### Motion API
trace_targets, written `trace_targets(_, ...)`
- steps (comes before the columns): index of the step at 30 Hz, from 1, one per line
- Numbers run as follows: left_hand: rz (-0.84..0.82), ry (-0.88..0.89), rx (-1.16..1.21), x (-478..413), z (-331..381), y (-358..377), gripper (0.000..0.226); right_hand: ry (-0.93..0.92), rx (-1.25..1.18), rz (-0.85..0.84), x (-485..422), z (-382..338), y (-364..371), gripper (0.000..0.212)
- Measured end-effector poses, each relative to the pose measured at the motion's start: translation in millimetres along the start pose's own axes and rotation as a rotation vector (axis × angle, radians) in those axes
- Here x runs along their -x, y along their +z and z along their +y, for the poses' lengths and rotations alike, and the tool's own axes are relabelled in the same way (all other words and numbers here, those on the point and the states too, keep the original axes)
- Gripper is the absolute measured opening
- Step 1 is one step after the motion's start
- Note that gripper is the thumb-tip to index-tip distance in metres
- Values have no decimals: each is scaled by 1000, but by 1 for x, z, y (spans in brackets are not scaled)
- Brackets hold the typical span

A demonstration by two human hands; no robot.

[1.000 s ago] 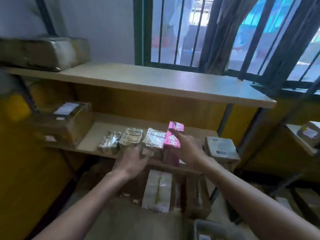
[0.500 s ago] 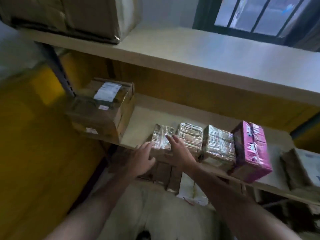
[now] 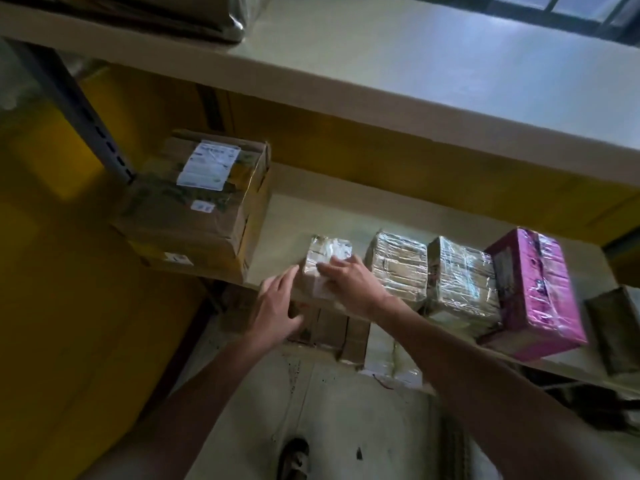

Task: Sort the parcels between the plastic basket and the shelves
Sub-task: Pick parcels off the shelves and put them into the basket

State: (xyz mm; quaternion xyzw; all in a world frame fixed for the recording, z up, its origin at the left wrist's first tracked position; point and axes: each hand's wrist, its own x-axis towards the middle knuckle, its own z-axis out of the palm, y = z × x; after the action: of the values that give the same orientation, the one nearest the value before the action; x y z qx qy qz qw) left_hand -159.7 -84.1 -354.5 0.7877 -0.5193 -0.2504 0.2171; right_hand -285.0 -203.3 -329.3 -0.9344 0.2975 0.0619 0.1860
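On the middle shelf point(image 3: 287, 233), a small tape-wrapped parcel point(image 3: 329, 249) sits at the front edge as the leftmost of a row of 4, with 2 larger tape-wrapped parcels point(image 3: 398, 265) and a pink parcel point(image 3: 533, 289) running toward the right end. The right hand point(image 3: 349, 284) lies flat on its top with the fingers stretched out over the label, while the left hand point(image 3: 277, 306) stands beside its left face, fingers straight and close together, though I cannot tell whether they touch it. A big labelled cardboard box point(image 3: 197, 216) fills the shelf's left end, overhanging the front edge.
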Motion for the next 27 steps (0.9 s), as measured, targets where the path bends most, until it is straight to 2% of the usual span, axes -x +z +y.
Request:
trace_targets(2,40,59,24,-1,5,-7,100,-8,-298,-61,5,0,-25,41)
trace_targets(5,24,139,128,-5,17,-18,114,136,-832,-147,19,2,-62,43)
trace_targets(7,-23,143,321,-5,29,-24,115,208,-979,-118,32,9,-77,40)
trace_targets(10,-11,159,503,-2,55,-25,97,249,-1072,92,54,14,-91,36)
trace_targets(13,0,155,626,3,86,-18,80,234,-1085,322,81,20,-96,43)
trace_targets(16,3,162,687,11,122,-5,68,213,-1011,388,117,35,-97,52)
trace_targets(18,-23,199,735,16,151,14,61,241,-1010,433,150,53,-99,49)
trace_targets(20,-94,226,776,24,185,41,61,298,-950,485,191,78,-100,43)
trace_targets(23,-207,236,741,48,234,90,77,390,-984,533,265,116,-89,39)
trace_targets(27,-290,96,805,94,284,174,89,591,-1176,792,384,169,-54,38)
